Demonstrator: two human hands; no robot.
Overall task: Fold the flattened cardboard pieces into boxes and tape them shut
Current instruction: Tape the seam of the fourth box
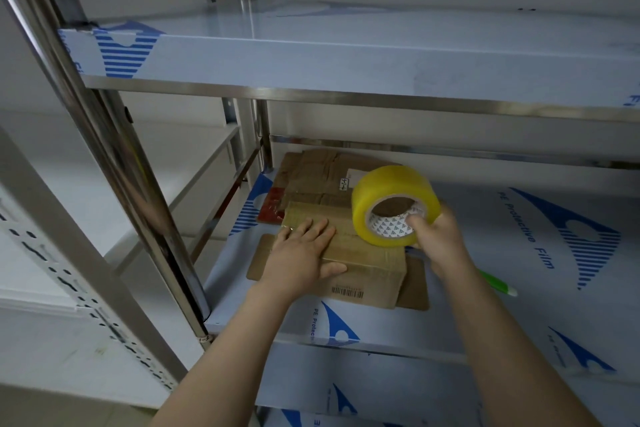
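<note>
Steel shelving rack, pale wall behind. Chrome post [114, 156] at far left, upper shelf [346, 55] overhead. Work goes on at the lower shelf [519, 253], which is covered in white film with blue logos.

- Left, on the shelf: a flat cardboard sheet [258, 263] lies under the work. Behind it is a red-printed piece [273, 206].
- Left hand [298, 256]: spread flat, palm down, pressing the left end of the folded box [367, 267]. Fingers point away from the person and the thumb lies along the near top edge.
- The box lies straight ahead of the person and low. Its long axis runs from far-left to near-right. A shiny strip seems to run along the top.
- Barcode [347, 293] on the near face; digits too small to read.
- Behind the box: flattened cardboard pieces [322, 173], unfolded. They carry a white label [346, 182] with handwriting I cannot make out.
- Yellow tape roll [377, 191]: on edge over the right end of the box top. Touching or just above, cannot tell. Core printed with small triangles.
- Right hand [436, 236]: grips the roll, fingers hooked into the core. It is the hand nearer the roll's end of the box; the left is the anchor.
- My read: the coming move turns on carrying tape along that long axis, off the right end.
- A green-and-white tool [498, 282] pokes out past the right wrist; kind unclear.
- Film print reads "PE Protective Film".
</note>
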